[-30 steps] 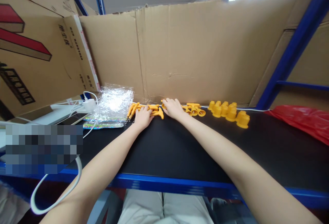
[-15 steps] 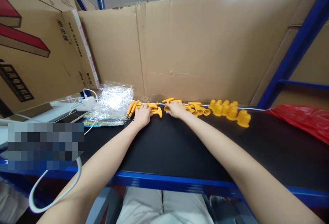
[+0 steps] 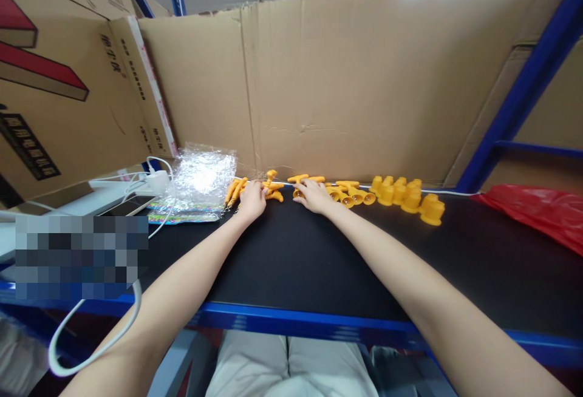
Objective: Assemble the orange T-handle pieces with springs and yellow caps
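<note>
My left hand (image 3: pixel 253 201) is closed at the back of the table, its fingers on an orange T-shaped handle (image 3: pixel 271 176) that stands up from the fingertips. More orange handles lie around it, with a bunch of orange sticks (image 3: pixel 235 190) to its left. My right hand (image 3: pixel 314 196) is curled around a yellow-orange cone-shaped cup (image 3: pixel 297 193) lying on its side. Its fingers partly cover that cup. Several like cups (image 3: pixel 350 199) lie to its right with their mouths facing me. Orange T-shaped handles (image 3: pixel 298 178) lie behind the right hand.
Yellow stepped cups (image 3: pixel 410 199) stand upside down in rows to the right. A red plastic bag (image 3: pixel 537 212) lies at the right end. Clear plastic wrap (image 3: pixel 200 172), a phone (image 3: pixel 132 206) and white cables sit at left. A cardboard wall (image 3: pixel 341 93) closes the back of the black tabletop (image 3: pixel 310 263).
An orange handle by my left hand has gone from lying low to standing upright at the fingertips. My right hand stays nearly where it was, at the same cup.
</note>
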Demonstrator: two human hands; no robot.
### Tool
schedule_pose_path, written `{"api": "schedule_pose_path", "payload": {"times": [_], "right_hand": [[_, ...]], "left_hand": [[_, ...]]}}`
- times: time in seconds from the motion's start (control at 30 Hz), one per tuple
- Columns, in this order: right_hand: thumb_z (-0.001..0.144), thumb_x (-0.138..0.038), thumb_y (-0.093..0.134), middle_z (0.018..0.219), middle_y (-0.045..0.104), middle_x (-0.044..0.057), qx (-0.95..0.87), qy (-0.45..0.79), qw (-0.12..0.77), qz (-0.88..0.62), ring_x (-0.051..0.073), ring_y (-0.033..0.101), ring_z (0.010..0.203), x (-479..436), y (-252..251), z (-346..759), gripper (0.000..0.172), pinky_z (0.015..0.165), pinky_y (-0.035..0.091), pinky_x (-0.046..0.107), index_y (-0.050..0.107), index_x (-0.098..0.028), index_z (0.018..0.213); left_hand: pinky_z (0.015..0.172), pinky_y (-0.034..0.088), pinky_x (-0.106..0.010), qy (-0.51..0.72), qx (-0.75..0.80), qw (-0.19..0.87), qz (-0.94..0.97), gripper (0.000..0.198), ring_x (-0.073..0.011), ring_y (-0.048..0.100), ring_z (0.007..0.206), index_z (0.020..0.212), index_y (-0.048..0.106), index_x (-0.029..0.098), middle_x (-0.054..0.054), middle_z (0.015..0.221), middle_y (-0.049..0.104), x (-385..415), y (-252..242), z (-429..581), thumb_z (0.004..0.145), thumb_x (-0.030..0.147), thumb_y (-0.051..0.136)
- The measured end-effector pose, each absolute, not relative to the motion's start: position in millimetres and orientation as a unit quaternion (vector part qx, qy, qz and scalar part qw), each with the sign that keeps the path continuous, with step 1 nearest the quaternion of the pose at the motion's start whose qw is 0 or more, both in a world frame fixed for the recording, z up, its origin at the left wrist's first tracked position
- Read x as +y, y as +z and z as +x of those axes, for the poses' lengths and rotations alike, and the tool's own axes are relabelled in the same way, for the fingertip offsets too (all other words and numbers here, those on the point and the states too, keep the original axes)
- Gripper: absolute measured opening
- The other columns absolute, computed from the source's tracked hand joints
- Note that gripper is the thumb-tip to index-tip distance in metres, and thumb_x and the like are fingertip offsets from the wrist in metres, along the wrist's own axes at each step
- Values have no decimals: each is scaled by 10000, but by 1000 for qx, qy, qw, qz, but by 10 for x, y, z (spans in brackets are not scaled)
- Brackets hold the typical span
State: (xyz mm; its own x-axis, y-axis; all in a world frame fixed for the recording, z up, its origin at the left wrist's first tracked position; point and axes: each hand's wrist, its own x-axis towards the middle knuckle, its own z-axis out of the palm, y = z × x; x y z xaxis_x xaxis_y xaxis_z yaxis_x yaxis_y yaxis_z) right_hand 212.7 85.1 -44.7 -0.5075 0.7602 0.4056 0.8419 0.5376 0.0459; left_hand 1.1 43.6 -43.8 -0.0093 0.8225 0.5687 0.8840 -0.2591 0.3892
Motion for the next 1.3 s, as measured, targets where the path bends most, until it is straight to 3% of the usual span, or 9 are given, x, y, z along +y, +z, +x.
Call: {"api": "schedule_pose_path", "payload": {"times": [0.17, 0.33, 0.5, 0.77, 1.07, 1.3], "right_hand": [[891, -424, 461, 1346, 456, 132, -859, -115, 161, -472, 276, 406, 1218, 830, -422, 2110, 447, 952, 322, 454, 499, -204, 1278], [896, -448, 423, 1349, 464, 124, -850, -99, 182, -485, 275, 417, 1212, 765, -251, 2170, 445, 946, 330, 456, 511, -198, 1254], [885, -344, 440, 1329, 491, 109, -837, -121, 225, -485, 268, 432, 1203, 597, 58, 2500, 388, 957, 330, 459, 532, -191, 1229], [853, -328, 437, 1236, 563, 119, -721, -125, 338, -592, 288, 500, 1148, 510, 46, 3435, 377, 923, 387, 484, 558, -191, 1182], [814, -342, 488, 1286, 529, 151, -676, -114, 237, -689, 341, 473, 1178, 699, -319, 3897, 456, 920, 388, 534, 552, -168, 1231], [807, -550, 497, 1391, 439, 131, -754, -90, 193, -622, 321, 368, 1286, 615, -287, 3721, 600, 1021, 291, 532, 510, -196, 1291]], "left_hand": [[892, 429, -367, -503, -586, -62, -632, 149, -205, 565, 964, 877, 526, 156, -93, 966, 612, 482, -420, 6, 874, 245, 407], [772, 486, -281, -606, -540, -252, -527, 68, -128, 615, 830, 899, 456, 167, -63, 965, 619, 434, -369, 116, 891, 195, 394], [696, 498, -224, -644, -491, -336, -481, 52, -73, 605, 685, 937, 421, 167, -31, 882, 614, 370, -317, 202, 887, 154, 430], [688, 523, -279, -657, -475, -381, -445, 243, -90, 586, 588, 1011, 436, 139, 43, 635, 541, 275, -263, 224, 816, 149, 580], [588, 504, -234, -636, -491, -394, -446, 411, -93, 585, 532, 1151, 420, 113, 30, 619, 576, 245, -247, 233, 768, 74, 563], [523, 469, -189, -627, -492, -413, -442, 395, -78, 583, 532, 1102, 441, 131, 31, 674, 601, 276, -282, 239, 734, 40, 553]]}}
